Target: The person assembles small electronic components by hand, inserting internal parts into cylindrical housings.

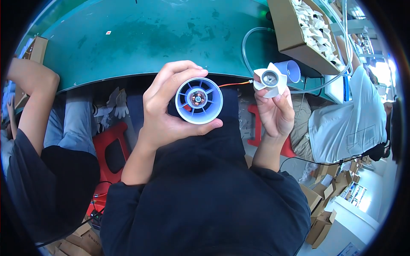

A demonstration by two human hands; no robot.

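My left hand point(164, 102) is wrapped round a pale blue-violet round fan housing point(216, 112), its open end facing up. Inside it, spokes run to a hub with a copper-wound motor stator point(198, 99). A thin orange-and-red wire point(235, 83) leads from the housing toward my right hand. My right hand point(275, 113) pinches a white fan impeller point(279, 81) by its lower blades; its round metal-lined hub faces up. Both parts are held apart, in front of the table edge. Just behind the impeller, a second blue-violet housing point(292, 71) lies on its side on the table.
A cardboard box point(294, 38) full of white impellers stands on the green table point(162, 42) at the back right. Clear tubing point(244, 47) loops beside it. Co-workers sit at left point(34, 102) and right point(354, 115). A red stool point(109, 147) and opened cartons point(324, 192) stand below.
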